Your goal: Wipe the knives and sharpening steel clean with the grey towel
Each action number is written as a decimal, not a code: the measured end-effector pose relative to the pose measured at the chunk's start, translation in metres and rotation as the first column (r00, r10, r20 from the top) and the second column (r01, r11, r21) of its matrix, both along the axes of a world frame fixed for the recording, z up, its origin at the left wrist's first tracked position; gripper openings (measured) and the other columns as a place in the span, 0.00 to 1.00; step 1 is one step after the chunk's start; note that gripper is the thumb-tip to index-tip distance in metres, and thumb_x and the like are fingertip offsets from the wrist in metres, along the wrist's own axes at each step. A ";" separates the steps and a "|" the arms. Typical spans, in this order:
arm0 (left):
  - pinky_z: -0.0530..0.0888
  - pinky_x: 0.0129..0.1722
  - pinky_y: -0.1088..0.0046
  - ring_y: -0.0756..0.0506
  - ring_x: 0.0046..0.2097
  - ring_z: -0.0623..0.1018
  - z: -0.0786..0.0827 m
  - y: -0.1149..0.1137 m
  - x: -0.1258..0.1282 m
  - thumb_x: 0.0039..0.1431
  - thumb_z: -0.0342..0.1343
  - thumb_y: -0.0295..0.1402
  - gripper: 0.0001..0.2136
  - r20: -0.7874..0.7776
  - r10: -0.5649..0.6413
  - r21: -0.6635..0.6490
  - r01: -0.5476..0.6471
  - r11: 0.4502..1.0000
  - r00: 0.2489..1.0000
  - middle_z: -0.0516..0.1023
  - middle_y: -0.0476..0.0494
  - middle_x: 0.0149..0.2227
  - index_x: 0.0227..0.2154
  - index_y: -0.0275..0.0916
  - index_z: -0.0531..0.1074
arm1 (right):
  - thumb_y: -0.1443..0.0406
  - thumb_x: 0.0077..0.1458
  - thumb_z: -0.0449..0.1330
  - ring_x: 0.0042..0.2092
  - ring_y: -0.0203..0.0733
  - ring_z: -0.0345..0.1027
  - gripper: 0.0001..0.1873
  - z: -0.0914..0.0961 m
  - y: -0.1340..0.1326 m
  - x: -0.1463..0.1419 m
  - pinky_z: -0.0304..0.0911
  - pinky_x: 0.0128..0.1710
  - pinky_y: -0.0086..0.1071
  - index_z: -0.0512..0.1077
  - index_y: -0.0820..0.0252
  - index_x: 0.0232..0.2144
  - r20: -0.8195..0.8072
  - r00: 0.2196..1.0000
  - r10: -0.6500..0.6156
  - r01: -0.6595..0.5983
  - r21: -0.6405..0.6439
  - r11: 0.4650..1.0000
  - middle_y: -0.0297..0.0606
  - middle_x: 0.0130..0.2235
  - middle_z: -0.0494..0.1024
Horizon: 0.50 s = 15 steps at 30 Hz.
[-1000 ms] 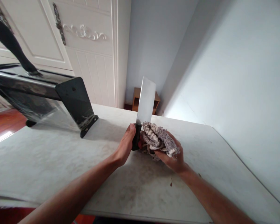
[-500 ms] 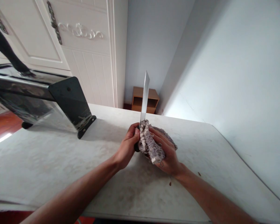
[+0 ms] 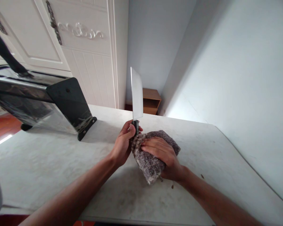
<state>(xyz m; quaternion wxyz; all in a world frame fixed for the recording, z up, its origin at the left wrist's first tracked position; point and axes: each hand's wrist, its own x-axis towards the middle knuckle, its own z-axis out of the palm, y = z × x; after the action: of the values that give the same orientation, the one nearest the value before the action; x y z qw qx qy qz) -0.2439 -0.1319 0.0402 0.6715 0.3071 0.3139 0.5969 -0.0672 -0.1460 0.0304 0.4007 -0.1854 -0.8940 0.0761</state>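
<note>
A cleaver-like kitchen knife [image 3: 137, 94] stands with its broad blade pointing up and its black handle low. My left hand [image 3: 124, 141] is closed around that handle, thumb along its near side. A fuzzy grey-brown cloth [image 3: 151, 164] is bunched under my right hand [image 3: 161, 152], whose fingers grip it from above. One edge of the cloth touches the lower end of the handle, beside my left fingers. The rest of the handle is hidden by cloth and fingers.
A black knife rack [image 3: 67, 100] with clear side panels stands on the left of the white table [image 3: 103, 191], a black handle sticking out of its top. Small brown bits [image 3: 172, 186] lie near my right forearm. A wall [image 3: 245, 78] borders the right side; a wooden cabinet [image 3: 152, 94] stands beyond.
The knife has shifted left and turned, so more of the blade's flat face shows. The cloth has come down from the blade's base to the handle's lower end and spread wider.
</note>
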 end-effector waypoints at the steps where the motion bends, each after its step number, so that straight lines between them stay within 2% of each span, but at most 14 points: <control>1: 0.70 0.29 0.78 0.52 0.31 0.72 -0.001 0.001 -0.001 0.58 0.60 0.40 0.12 -0.031 0.002 0.018 -0.002 1.000 1.000 0.73 0.49 0.34 0.39 0.40 0.68 | 0.66 0.55 0.59 0.53 0.49 0.72 0.23 0.001 0.000 -0.001 0.66 0.54 0.47 0.68 0.57 0.54 0.025 0.999 0.022 -0.022 0.004 1.000 0.47 0.50 0.79; 4: 0.71 0.29 0.76 0.51 0.31 0.75 -0.003 0.004 -0.005 0.56 0.62 0.41 0.15 -0.081 -0.010 0.058 0.015 0.998 0.997 0.74 0.50 0.35 0.42 0.42 0.66 | 0.66 0.55 0.58 0.51 0.49 0.73 0.22 0.003 0.000 -0.002 0.66 0.53 0.47 0.68 0.58 0.53 0.099 0.992 0.074 -0.075 0.004 0.997 0.46 0.49 0.79; 6: 0.72 0.31 0.75 0.51 0.31 0.76 -0.004 0.005 -0.005 0.54 0.63 0.41 0.17 -0.085 -0.015 0.068 0.021 0.997 0.996 0.74 0.51 0.34 0.42 0.43 0.66 | 0.65 0.55 0.58 0.51 0.49 0.74 0.23 0.005 0.000 -0.001 0.66 0.53 0.47 0.68 0.58 0.54 0.090 0.993 0.082 -0.082 -0.007 0.997 0.46 0.49 0.79; 9: 0.71 0.30 0.75 0.50 0.31 0.76 -0.004 0.006 -0.005 0.51 0.65 0.39 0.18 -0.097 -0.035 0.055 0.040 0.998 0.995 0.73 0.52 0.33 0.41 0.42 0.65 | 0.64 0.57 0.58 0.51 0.49 0.74 0.22 0.006 0.001 0.004 0.68 0.51 0.46 0.68 0.56 0.55 -0.016 0.998 0.063 -0.063 -0.039 0.997 0.45 0.48 0.79; 11: 0.69 0.29 0.77 0.51 0.30 0.75 -0.004 0.007 -0.005 0.49 0.66 0.40 0.19 -0.135 -0.035 0.050 0.042 0.998 0.990 0.73 0.52 0.32 0.40 0.42 0.65 | 0.63 0.59 0.58 0.51 0.51 0.73 0.21 0.005 0.000 0.007 0.69 0.51 0.48 0.68 0.54 0.55 -0.113 0.994 0.008 -0.014 -0.058 0.998 0.45 0.49 0.79; 15: 0.64 0.25 0.80 0.54 0.26 0.68 -0.008 0.007 -0.004 0.51 0.65 0.42 0.18 -0.269 0.038 0.097 -0.012 0.995 0.962 0.70 0.55 0.28 0.39 0.41 0.66 | 0.62 0.56 0.62 0.52 0.55 0.72 0.25 -0.002 -0.002 0.010 0.69 0.51 0.53 0.68 0.53 0.56 -0.260 0.960 -0.101 0.086 -0.069 0.994 0.47 0.51 0.77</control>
<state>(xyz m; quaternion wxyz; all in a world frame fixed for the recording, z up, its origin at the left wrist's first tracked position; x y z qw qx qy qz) -0.2482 -0.1246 0.0319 0.5993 0.4134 0.3780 0.5719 -0.0573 -0.1485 0.0281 0.5134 -0.2269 -0.8207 0.1063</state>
